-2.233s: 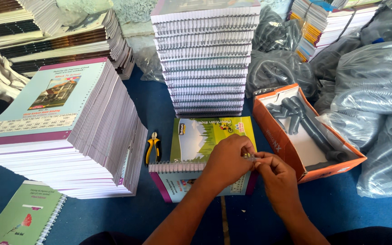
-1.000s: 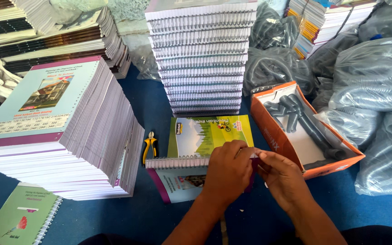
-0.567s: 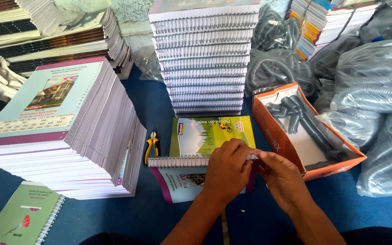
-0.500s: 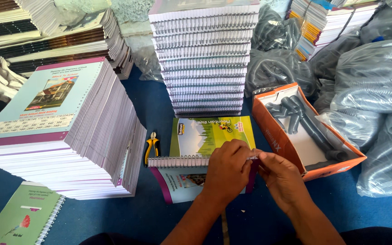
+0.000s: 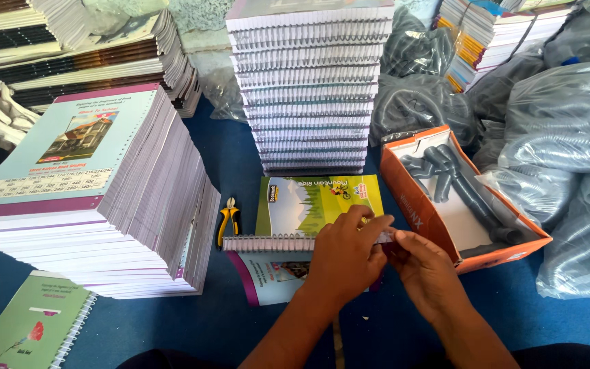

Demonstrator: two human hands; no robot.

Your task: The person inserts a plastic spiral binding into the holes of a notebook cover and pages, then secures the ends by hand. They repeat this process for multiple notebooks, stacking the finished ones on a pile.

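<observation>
An open notebook (image 5: pixel 308 205) with a green and yellow cover lies on the blue surface, a silver spiral coil (image 5: pixel 268 242) running along its spine. My left hand (image 5: pixel 346 256) rests over the right end of the coil, fingers curled around it. My right hand (image 5: pixel 421 263) pinches the coil's tip (image 5: pixel 385 236) just right of the book. Both hands touch at the fingertips. Yellow-handled pliers (image 5: pixel 227 220) lie left of the notebook, apart from both hands.
A tall leaning stack of unbound book blocks (image 5: pixel 90 198) stands at left. A stack of coil-bound books (image 5: pixel 308 89) rises behind. An orange box (image 5: pixel 438 225) holds grey coils at right, beside plastic bags of coils (image 5: pixel 568 130). A green bound notebook (image 5: pixel 29 328) lies at bottom left.
Both hands stay at the coil's right end with small finger movements. The left hand shifted slightly over the notebook's right edge. The notebook and pliers have not moved.
</observation>
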